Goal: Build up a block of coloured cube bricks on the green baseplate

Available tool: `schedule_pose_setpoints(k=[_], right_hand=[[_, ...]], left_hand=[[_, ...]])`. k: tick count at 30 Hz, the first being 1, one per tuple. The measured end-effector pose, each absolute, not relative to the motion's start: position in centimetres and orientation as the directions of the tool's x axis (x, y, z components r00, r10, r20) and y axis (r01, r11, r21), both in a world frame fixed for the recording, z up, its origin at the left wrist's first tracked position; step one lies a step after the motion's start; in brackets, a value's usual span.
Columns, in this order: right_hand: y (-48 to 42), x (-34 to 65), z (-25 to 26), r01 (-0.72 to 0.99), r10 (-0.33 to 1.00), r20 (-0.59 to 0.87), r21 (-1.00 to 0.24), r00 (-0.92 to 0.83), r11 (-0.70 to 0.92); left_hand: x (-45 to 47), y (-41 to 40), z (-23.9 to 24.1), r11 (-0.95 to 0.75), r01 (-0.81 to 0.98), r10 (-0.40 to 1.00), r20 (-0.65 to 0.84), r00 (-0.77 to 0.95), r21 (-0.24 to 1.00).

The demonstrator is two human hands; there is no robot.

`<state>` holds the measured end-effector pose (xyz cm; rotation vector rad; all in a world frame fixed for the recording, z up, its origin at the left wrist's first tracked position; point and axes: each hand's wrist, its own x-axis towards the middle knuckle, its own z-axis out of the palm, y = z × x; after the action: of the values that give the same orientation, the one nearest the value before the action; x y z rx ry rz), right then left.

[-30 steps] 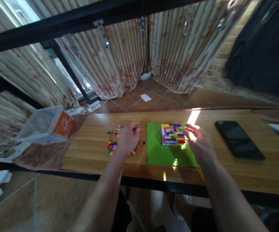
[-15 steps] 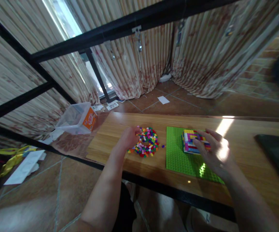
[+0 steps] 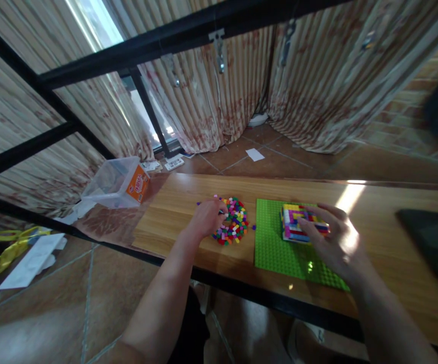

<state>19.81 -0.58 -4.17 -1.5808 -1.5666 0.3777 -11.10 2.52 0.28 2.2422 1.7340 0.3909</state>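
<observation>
Over the left side of a ring-shaped pile of small coloured toy bricks (image 3: pixel 234 221) is my left hand (image 3: pixel 208 218). Its fingertips are pinched together in the pile; whatever is between them is too small to make out. A green studded baseplate (image 3: pixel 270 253) lies to the right of the pile. On it stands a low rectangular block of multicoloured bricks (image 3: pixel 295 232). My right hand (image 3: pixel 336 237) reaches over this block from the right, thumb and fingers curled about its top and far side. The hand hides the block's right part.
One loose purple brick (image 3: pixel 254 227) lies between pile and baseplate. A dark flat object (image 3: pixel 429 245) rests at the right of the wooden table (image 3: pixel 162 215). A clear plastic box (image 3: pixel 108 184) with an orange label stands beyond the table's left end. Curtains hang behind.
My left hand has shifted slightly right over the pile, its fingers now pinched deeper among the bricks. My right hand stays at the block. The whole view has moved a little.
</observation>
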Motion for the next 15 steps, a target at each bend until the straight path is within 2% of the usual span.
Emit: schedule_pose_setpoints(k=[3,8,12,15], right_hand=[[-0.8,19.8,-3.2,0.587,0.903,0.325,-0.802,0.281,0.106],[-1.1,20.0,-1.2,0.496,0.893,0.247,-0.868,0.377,0.03],[-1.2,19.9,-0.7,0.489,0.897,0.224,-0.872,0.38,0.011],[-1.2,20.0,-0.8,0.503,0.902,0.224,-0.864,0.368,0.01]], left_hand=[[-10.5,2.4,0.7,-0.275,0.787,0.958,0.091,0.271,0.552],[-7.2,1.6,0.9,-0.257,0.435,0.945,0.131,0.299,0.863],[-3.5,0.6,0.5,-0.191,0.25,0.945,0.109,0.309,0.949],[-1.3,-0.1,0.2,-0.188,0.222,0.944,0.114,0.309,0.957]])
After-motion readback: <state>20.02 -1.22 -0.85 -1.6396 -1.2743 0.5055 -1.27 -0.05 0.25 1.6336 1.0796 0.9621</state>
